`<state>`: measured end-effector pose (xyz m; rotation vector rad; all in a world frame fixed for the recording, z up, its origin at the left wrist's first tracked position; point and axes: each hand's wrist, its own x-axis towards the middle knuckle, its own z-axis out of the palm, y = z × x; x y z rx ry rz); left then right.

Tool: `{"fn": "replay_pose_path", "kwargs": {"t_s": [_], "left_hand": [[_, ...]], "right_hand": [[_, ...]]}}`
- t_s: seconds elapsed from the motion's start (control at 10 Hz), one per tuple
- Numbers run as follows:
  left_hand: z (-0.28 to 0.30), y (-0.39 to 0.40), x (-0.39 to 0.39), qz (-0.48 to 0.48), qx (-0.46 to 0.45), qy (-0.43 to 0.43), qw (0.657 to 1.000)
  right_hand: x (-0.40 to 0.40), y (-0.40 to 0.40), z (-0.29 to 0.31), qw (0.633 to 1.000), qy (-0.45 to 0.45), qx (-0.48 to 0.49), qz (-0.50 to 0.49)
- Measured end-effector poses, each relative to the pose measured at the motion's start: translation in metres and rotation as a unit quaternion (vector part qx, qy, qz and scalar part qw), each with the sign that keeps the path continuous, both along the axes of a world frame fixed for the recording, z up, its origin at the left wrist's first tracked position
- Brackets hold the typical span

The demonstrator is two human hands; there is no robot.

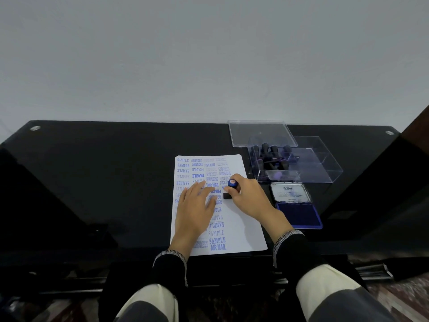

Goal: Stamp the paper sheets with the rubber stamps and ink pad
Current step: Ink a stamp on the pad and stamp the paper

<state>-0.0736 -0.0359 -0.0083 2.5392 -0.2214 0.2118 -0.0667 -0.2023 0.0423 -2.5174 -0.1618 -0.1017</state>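
Note:
A white paper sheet (241, 231) lies on the black glass table (116, 173), covered with several blue stamped words such as SAMPLE, FRAGILE and AIR MAIL. My left hand (193, 210) rests flat on the sheet with fingers spread, holding it down. My right hand (249, 198) grips a black rubber stamp (228, 194) with a blue cap, its base down on the paper's right half. An open blue ink pad (299, 214) sits just right of the sheet, with its lid (290, 192) tipped back.
A clear plastic box (325, 168) holding several black-handled stamps (271, 154) stands behind the ink pad. Its clear lid (260, 132) lies further back near the wall. The table's front edge runs just below the sheet, above my knees.

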Motion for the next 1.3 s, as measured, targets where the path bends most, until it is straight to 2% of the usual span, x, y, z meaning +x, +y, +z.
{"fn": "replay_pose_path", "kwargs": {"t_s": [0.2, 0.5, 0.7, 1.0, 1.1, 1.3], "left_hand": [[0.000, 0.000, 0.000, 0.002, 0.001, -0.002, 1.000], [0.000, 0.000, 0.000, 0.001, -0.005, -0.004, 1.000], [-0.001, 0.001, 0.000, 0.001, -0.009, 0.000, 1.000], [-0.001, 0.001, 0.000, 0.001, -0.007, -0.004, 1.000], [-0.002, 0.001, 0.001, 0.000, -0.008, -0.004, 1.000], [-0.002, 0.001, 0.001, 0.001, -0.020, 0.001, 1.000]], "right_hand": [[-0.012, 0.002, -0.007, 0.999, -0.025, 0.023, -0.001], [0.005, 0.001, -0.003, 0.998, 0.015, 0.067, -0.009], [-0.015, 0.003, -0.012, 0.995, -0.013, 0.096, -0.008], [0.010, 0.001, 0.000, 0.991, 0.069, 0.115, -0.009], [0.009, -0.004, -0.002, 0.983, 0.086, 0.160, -0.036], [-0.002, -0.018, -0.004, 0.912, 0.006, 0.357, -0.201]]}}
